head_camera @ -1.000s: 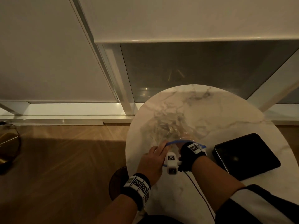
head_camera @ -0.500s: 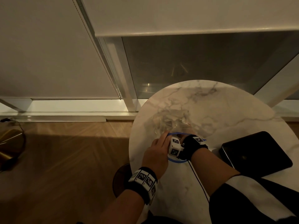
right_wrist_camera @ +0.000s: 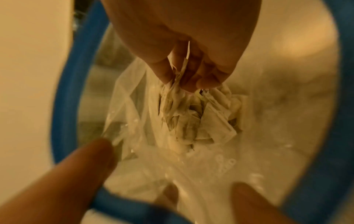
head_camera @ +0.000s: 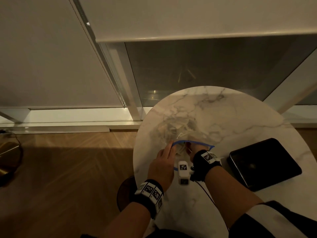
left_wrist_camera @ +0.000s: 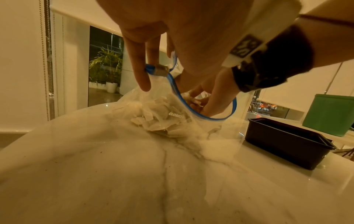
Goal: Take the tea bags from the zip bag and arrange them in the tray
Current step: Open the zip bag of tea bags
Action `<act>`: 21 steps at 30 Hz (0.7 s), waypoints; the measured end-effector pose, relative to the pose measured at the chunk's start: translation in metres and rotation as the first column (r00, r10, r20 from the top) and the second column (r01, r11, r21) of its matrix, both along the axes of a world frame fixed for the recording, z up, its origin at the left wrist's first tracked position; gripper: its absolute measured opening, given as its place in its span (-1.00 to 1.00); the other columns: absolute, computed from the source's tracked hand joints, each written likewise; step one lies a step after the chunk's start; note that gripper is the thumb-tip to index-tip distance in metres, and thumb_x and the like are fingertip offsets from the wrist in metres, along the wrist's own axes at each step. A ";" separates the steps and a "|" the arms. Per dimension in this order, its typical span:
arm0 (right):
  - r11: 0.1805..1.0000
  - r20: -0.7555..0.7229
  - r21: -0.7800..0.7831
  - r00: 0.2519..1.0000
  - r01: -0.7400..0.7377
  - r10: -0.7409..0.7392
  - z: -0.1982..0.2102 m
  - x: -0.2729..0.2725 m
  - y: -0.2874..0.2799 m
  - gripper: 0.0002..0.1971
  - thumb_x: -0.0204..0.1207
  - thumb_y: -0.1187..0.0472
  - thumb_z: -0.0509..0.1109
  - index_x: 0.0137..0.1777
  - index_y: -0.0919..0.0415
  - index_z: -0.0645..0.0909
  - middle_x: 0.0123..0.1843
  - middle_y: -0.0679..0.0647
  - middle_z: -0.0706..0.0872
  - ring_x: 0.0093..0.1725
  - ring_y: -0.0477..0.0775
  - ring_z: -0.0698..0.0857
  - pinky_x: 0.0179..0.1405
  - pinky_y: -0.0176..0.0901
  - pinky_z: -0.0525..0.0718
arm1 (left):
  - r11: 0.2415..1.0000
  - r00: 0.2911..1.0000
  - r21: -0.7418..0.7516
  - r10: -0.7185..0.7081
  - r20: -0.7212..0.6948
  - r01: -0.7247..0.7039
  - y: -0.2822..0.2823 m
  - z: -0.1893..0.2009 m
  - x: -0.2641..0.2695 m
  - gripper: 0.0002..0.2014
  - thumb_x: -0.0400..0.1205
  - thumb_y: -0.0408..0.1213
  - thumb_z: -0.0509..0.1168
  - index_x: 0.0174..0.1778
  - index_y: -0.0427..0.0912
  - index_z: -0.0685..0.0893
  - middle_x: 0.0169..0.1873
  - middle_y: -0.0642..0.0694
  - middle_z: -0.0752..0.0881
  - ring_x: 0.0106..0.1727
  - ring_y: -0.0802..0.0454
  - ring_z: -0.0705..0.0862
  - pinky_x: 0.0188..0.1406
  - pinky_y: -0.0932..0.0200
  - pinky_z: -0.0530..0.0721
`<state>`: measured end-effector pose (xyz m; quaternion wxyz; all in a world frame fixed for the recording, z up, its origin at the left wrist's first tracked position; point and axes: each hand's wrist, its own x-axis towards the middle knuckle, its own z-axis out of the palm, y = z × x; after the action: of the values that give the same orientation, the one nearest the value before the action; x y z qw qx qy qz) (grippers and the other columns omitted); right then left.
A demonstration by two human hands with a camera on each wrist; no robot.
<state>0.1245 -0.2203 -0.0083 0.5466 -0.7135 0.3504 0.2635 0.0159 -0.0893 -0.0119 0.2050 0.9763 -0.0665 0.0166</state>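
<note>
A clear zip bag (head_camera: 180, 131) with a blue zip rim (left_wrist_camera: 191, 104) lies on the marble table (head_camera: 223, 107), its mouth toward me. My left hand (head_camera: 169, 152) pinches the rim's left end by the slider (left_wrist_camera: 158, 71) and holds the mouth up. My right hand (head_camera: 190, 149) reaches through the mouth into the bag. In the right wrist view its fingertips (right_wrist_camera: 184, 78) pinch the top of a crumpled cluster of pale tea bags (right_wrist_camera: 191, 118). The black tray (head_camera: 264, 164) sits to the right of the bag, with nothing visible in it.
The tray (left_wrist_camera: 287, 141) stands close to the table's right edge, with a green container (left_wrist_camera: 331, 115) beyond it. A dark round stool (head_camera: 127, 191) is below the table's near left edge. Window frames and roller blinds stand behind the table; wooden floor lies to the left.
The blue rim has spread wider round my right hand, which stays inside the bag. My left hand keeps its hold on the rim.
</note>
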 end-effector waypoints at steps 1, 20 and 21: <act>0.996 0.065 -0.058 0.995 -0.071 0.075 0.008 -0.006 -0.001 -0.68 0.68 0.22 0.25 -0.33 0.08 0.33 -0.20 0.04 0.47 -0.12 0.08 0.49 -0.16 -0.14 0.41 | 1.000 1.000 0.024 0.005 0.022 -0.005 0.001 -0.003 0.000 -0.12 0.34 -0.50 0.51 0.60 -0.18 0.33 0.62 -0.06 0.29 0.23 -0.07 0.66 -0.11 0.13 0.83; 0.821 0.259 0.531 0.963 -0.210 0.078 0.061 -0.101 -0.114 -0.85 0.53 0.45 0.39 -0.03 0.38 0.79 -0.14 0.24 0.81 -0.20 0.11 0.76 -0.09 -0.05 0.69 | 0.792 0.979 -0.587 0.203 -0.004 -0.166 -0.034 0.036 -0.038 -0.84 0.66 -0.27 0.32 0.06 0.03 0.76 0.07 0.10 0.74 0.14 0.14 0.69 0.15 0.21 0.68; 0.804 0.263 0.551 0.961 -0.222 0.084 0.066 -0.102 -0.118 -0.84 0.53 0.46 0.37 -0.04 0.37 0.80 -0.12 0.24 0.81 -0.17 0.13 0.76 -0.05 -0.02 0.70 | 0.698 0.964 -0.666 0.206 -0.169 -0.266 -0.042 0.041 -0.039 -0.86 0.71 -0.25 0.30 0.03 0.05 0.76 0.02 0.08 0.76 0.09 0.10 0.73 0.08 0.18 0.72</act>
<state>0.0222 -0.3382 0.0573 0.7494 -0.5660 0.1309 0.3177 -0.0231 -0.1311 0.0294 0.5479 0.8325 0.0782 0.0260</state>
